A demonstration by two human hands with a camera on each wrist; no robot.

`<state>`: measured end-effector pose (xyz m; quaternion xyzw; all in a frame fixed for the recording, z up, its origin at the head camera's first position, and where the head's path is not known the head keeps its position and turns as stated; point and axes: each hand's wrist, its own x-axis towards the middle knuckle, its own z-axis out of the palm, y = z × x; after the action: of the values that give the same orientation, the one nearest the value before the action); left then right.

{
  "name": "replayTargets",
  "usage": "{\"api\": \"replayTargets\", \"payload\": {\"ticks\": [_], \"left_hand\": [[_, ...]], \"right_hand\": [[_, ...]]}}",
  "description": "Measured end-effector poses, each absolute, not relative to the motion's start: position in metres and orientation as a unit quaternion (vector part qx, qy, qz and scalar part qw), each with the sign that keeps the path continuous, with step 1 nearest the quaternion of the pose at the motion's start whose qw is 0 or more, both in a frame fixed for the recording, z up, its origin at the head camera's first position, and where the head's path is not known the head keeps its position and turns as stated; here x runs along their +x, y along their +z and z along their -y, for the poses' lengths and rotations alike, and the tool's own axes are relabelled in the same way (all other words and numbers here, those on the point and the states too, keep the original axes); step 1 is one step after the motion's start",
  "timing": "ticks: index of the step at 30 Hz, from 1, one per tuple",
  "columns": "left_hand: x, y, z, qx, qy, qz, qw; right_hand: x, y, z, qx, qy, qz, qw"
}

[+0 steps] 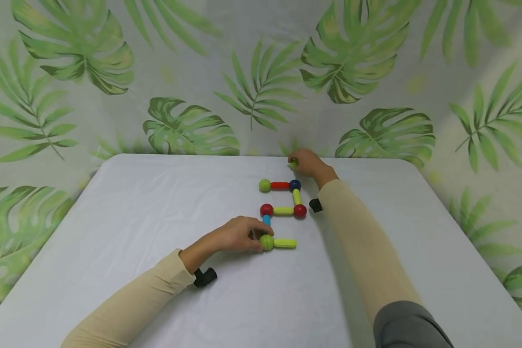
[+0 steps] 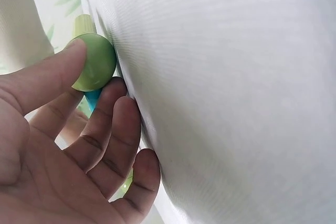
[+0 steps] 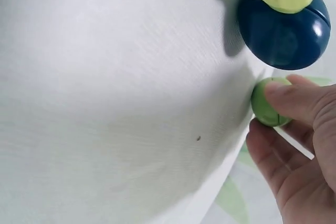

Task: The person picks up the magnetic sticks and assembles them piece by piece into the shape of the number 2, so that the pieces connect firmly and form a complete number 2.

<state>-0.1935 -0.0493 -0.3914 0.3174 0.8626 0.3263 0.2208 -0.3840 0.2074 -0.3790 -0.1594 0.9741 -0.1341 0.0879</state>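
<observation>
A zigzag chain of coloured balls and short rods lies on the white table. My left hand (image 1: 239,234) pinches the green ball (image 1: 267,242) at its near end, thumb on one side and fingers on the other. From that ball a yellow-green rod (image 1: 285,243) points right and a blue rod (image 1: 267,220) runs back to a red ball (image 1: 267,209). By the far table edge, beyond the dark blue ball (image 1: 295,185), my right hand (image 1: 308,163) holds another green ball (image 3: 270,102) between thumb and fingers.
A yellow-green rod (image 1: 283,210) joins two red balls mid-chain. At the far end a red rod (image 1: 280,185) links the dark blue ball to a green ball (image 1: 265,185). Behind the white table (image 1: 156,193) hangs a leaf-patterned cloth (image 1: 261,29).
</observation>
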Motion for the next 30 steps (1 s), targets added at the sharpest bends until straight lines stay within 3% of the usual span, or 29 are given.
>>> {"api": "replayTargets", "payload": {"ticks": [12, 30], "left_hand": [[-0.191, -0.391, 0.045, 0.318, 0.316, -0.867, 0.218], [-0.192, -0.391, 0.047, 0.32, 0.311, -0.87, 0.21]], "right_hand": [[-0.374, -0.385, -0.218, -0.148, -0.134, -0.977, 0.081], [-0.349, -0.362, -0.218, -0.174, -0.123, -0.975, 0.06]]}}
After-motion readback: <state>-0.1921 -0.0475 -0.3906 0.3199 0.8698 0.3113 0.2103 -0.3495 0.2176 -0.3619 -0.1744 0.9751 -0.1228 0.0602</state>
